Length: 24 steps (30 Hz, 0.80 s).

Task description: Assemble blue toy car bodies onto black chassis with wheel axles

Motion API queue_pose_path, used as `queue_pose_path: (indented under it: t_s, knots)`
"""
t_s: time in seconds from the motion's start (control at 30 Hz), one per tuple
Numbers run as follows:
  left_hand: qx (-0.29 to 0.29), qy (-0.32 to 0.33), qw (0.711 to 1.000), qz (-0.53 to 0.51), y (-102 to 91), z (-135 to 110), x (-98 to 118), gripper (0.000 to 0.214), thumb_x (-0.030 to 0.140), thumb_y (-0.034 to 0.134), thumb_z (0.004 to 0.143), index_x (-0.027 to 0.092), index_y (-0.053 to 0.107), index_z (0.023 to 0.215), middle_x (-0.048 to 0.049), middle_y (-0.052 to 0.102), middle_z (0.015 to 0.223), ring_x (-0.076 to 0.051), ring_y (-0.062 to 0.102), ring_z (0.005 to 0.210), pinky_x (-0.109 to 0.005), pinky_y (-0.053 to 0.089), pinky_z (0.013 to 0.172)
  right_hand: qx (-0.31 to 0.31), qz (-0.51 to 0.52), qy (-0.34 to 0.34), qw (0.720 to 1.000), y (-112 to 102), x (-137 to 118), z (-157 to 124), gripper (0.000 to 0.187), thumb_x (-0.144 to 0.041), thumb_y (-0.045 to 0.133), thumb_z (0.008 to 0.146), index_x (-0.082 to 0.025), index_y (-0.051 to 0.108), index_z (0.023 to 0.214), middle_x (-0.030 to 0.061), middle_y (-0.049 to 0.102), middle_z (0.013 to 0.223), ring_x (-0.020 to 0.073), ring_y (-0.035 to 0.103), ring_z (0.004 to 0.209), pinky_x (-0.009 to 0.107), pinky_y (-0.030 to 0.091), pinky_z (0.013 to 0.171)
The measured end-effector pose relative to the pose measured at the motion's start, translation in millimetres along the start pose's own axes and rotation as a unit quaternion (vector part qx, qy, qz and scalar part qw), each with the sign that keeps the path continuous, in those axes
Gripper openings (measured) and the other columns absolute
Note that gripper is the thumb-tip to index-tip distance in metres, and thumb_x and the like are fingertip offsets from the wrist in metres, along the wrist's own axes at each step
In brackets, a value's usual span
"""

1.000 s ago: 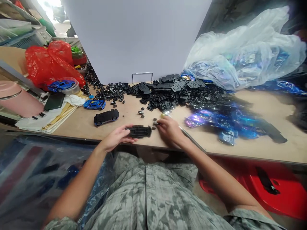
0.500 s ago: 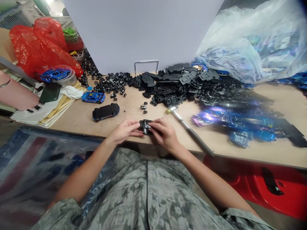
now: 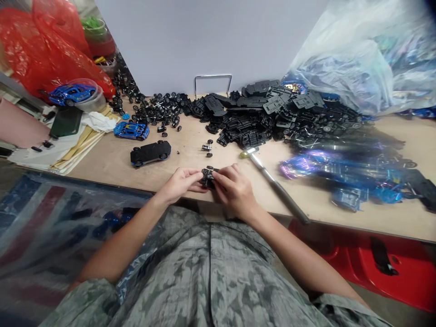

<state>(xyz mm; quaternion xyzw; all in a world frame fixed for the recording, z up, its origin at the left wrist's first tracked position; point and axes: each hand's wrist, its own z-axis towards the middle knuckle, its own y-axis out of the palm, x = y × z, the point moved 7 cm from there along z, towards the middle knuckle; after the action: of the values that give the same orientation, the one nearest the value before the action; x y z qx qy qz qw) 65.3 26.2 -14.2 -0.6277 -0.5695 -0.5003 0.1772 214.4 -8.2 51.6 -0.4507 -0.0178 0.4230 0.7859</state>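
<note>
Near the table's front edge, a small black toy car chassis (image 3: 207, 177) is held between both hands. My left hand (image 3: 180, 185) pinches its left side with thumb and fingers. On its right, the thumb and fingers of my right hand (image 3: 236, 187) press the piece and hide part of it. A dark wheel shows at its far side. Just beyond lies a loose wheel axle (image 3: 208, 148) with two black wheels. To the left are an upturned toy car (image 3: 151, 153), black underside up, and a blue toy car (image 3: 131, 130).
A hammer (image 3: 272, 181) lies right of my hands. Behind it are a heap of black chassis (image 3: 252, 113) and a pile of wheel sets (image 3: 160, 109). Blurred shiny blue car bodies (image 3: 347, 172) lie at right. A red plastic bag (image 3: 44, 50) stands at back left.
The chassis has turned a little between my fingers, and a wheel now shows at its far side. My hands stay almost in place. The whole view has shifted slightly.
</note>
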Motion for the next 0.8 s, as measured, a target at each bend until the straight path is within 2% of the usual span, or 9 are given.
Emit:
queue_pose_path:
  t_s: [0.2, 0.37, 0.43, 0.5, 0.57, 0.63, 0.7, 0.8]
  knots:
    - [-0.009, 0.01, 1.0, 0.007, 0.4, 0, 0, 0.041, 0.042, 0.089, 0.073, 0.007, 0.077, 0.09, -0.0088, 0.078, 0.086, -0.018, 0.076, 0.075, -0.033, 0.065, 0.079, 0.003, 0.019, -0.008, 1.0, 7, -1, 0, 0.022, -0.012, 0.054, 0.099, -0.018, 0.069, 0.115, 0.0107, 0.066, 0.093, 0.0218, 0.053, 0.081, 0.038, 0.049, 0.07]
    - [0.012, 0.025, 1.0, 0.001, 1.7, -3, 4, 0.049, 0.045, 0.095, 0.064, 0.008, 0.075, 0.09, -0.0067, 0.077, 0.086, -0.017, 0.074, 0.074, -0.031, 0.065, 0.076, -0.008, 0.116, -0.003, 0.993, 9, 9, 5, 0.018, -0.02, 0.057, 0.101, -0.017, 0.074, 0.105, 0.0105, 0.066, 0.093, 0.0214, 0.059, 0.086, 0.035, 0.052, 0.071]
    - [0.024, 0.03, 0.999, -0.003, 2.2, -5, 6, 0.053, 0.043, 0.098, 0.059, 0.008, 0.073, 0.089, -0.0054, 0.077, 0.084, -0.016, 0.074, 0.072, -0.029, 0.065, 0.073, -0.03, 0.15, 0.033, 0.988, 5, 21, 12, 0.02, -0.031, 0.066, 0.098, -0.016, 0.074, 0.109, 0.0118, 0.068, 0.101, 0.022, 0.063, 0.092, 0.035, 0.053, 0.076]
    - [0.021, 0.029, 0.999, 0.001, 4.3, -6, 8, 0.054, 0.043, 0.098, 0.057, 0.008, 0.071, 0.088, -0.0057, 0.077, 0.083, -0.016, 0.074, 0.07, -0.029, 0.064, 0.071, -0.092, 0.163, 0.098, 0.977, 4, 38, 22, 0.036, -0.045, 0.076, 0.09, -0.014, 0.074, 0.11, 0.0121, 0.07, 0.104, 0.0216, 0.064, 0.09, 0.034, 0.052, 0.076]
    - [0.017, 0.029, 0.999, 0.01, 6.5, -7, 9, 0.054, 0.043, 0.098, 0.057, 0.008, 0.07, 0.086, -0.0059, 0.077, 0.082, -0.015, 0.073, 0.069, -0.027, 0.064, 0.07, -0.212, 0.182, 0.162, 0.946, 13, 51, 27, 0.043, -0.054, 0.079, 0.084, -0.013, 0.075, 0.097, 0.0061, 0.07, 0.086, 0.0169, 0.06, 0.073, 0.029, 0.045, 0.066]
    - [0.015, 0.024, 0.999, 0.02, 8.2, -8, 9, 0.054, 0.044, 0.098, 0.056, 0.009, 0.069, 0.085, -0.0053, 0.077, 0.081, -0.014, 0.073, 0.068, -0.027, 0.064, 0.069, -0.321, 0.223, 0.211, 0.896, 24, 56, 27, 0.045, -0.059, 0.08, 0.079, -0.014, 0.071, 0.078, -0.0024, 0.058, 0.064, 0.0113, 0.048, 0.06, 0.025, 0.034, 0.058]
    - [0.019, 0.018, 0.999, 0.035, 8.7, -8, 9, 0.054, 0.044, 0.098, 0.057, 0.009, 0.068, 0.085, -0.0048, 0.076, 0.08, -0.014, 0.072, 0.07, -0.027, 0.064, 0.07, -0.366, 0.278, 0.256, 0.85, 34, 56, 25, 0.052, -0.063, 0.081, 0.073, -0.015, 0.062, 0.063, -0.007, 0.045, 0.055, 0.0079, 0.037, 0.056, 0.025, 0.025, 0.055]
    - [0.025, 0.012, 0.998, 0.059, 8.7, -7, 7, 0.051, 0.042, 0.097, 0.058, 0.01, 0.069, 0.086, -0.0043, 0.076, 0.081, -0.015, 0.072, 0.072, -0.027, 0.065, 0.068, -0.369, 0.344, 0.311, 0.805, 47, 55, 21, 0.057, -0.066, 0.083, 0.064, -0.016, 0.054, 0.058, -0.0087, 0.04, 0.054, 0.0062, 0.032, 0.055, 0.025, 0.02, 0.055]
